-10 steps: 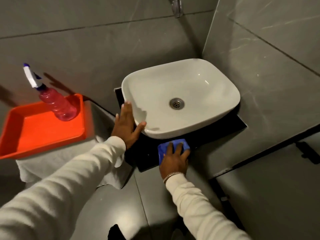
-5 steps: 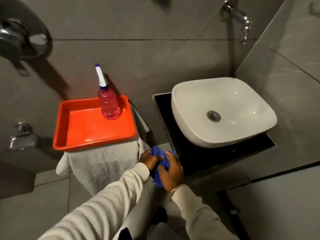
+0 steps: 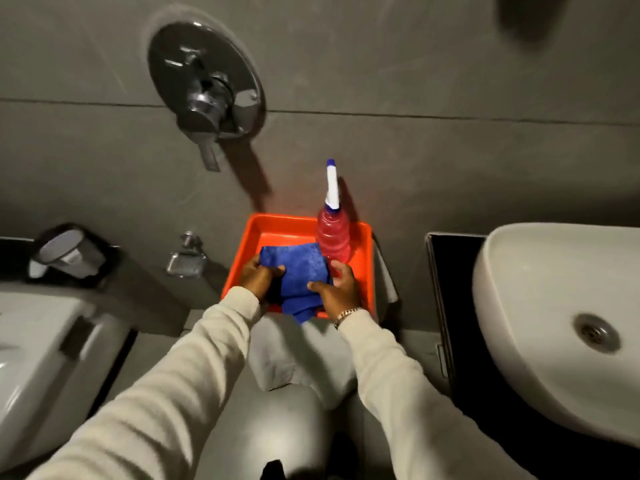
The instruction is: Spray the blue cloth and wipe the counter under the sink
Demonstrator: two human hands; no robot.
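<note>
Now both hands grip the blue cloth (image 3: 298,275) over the orange tray (image 3: 363,271): left hand (image 3: 258,278) pinching its left edge, right hand (image 3: 337,289) its right, cloth drooping toward the person.

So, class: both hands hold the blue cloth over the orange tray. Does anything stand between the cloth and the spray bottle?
Nothing visible does. The blue cloth, held by the left hand and right hand, sits right beside the spray bottle in the orange tray.
</note>
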